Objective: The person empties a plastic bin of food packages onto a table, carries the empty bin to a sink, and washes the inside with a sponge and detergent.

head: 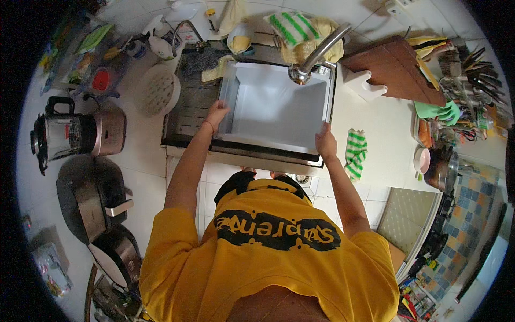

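Note:
A rectangular white plastic bin (277, 104) lies in the sink with its open inside facing up. Along its left side runs a translucent edge panel (226, 96). My left hand (218, 114) grips that left edge, fingers curled around it. At the front right corner, my right hand (326, 141) is closed on the bin's rim. The bin covers most of the sink basin, so the basin's floor is hidden. Above the bin's back right part hangs the metal faucet (322, 50); whether water runs from it I cannot tell.
Left of the bin are a dark drainboard (189, 108), a white colander (161, 90) and a blender (80, 129). A green-striped cloth (356, 155) lies on the right counter (386, 137). Behind it stand a white plastic holder (364, 84) and a brown cutting board (396, 72).

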The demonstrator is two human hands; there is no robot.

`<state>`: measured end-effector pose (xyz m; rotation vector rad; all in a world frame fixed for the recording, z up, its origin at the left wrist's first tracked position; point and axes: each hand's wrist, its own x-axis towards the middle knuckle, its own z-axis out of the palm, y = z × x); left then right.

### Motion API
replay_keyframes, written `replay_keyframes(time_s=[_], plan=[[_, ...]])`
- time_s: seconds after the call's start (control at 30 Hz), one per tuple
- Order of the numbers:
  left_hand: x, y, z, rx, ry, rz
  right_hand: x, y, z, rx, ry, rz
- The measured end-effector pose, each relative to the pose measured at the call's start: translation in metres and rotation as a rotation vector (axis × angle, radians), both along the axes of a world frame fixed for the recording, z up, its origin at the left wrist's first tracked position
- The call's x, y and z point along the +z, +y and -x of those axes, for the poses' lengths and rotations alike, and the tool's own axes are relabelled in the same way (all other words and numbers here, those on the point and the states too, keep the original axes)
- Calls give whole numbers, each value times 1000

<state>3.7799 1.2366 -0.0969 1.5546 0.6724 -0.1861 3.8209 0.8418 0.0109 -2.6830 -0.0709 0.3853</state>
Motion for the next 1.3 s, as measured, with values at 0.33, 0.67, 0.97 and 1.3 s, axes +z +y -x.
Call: replay_keyframes(time_s=[0.33,0.67,0.97,1.3], plan=[[-3,-17,-15,-98,82,-238,-66,-13,-7,-3,161,170],[-2,-38,5,-197,231,-485,-53,27,-188,-783,278,-1166],[52,2,-11,-102,-194,-621,-54,13,-154,-589,271,-1340],[109,233,-101,458,27,-1207,-17,32,-40,-490,448,-994]])
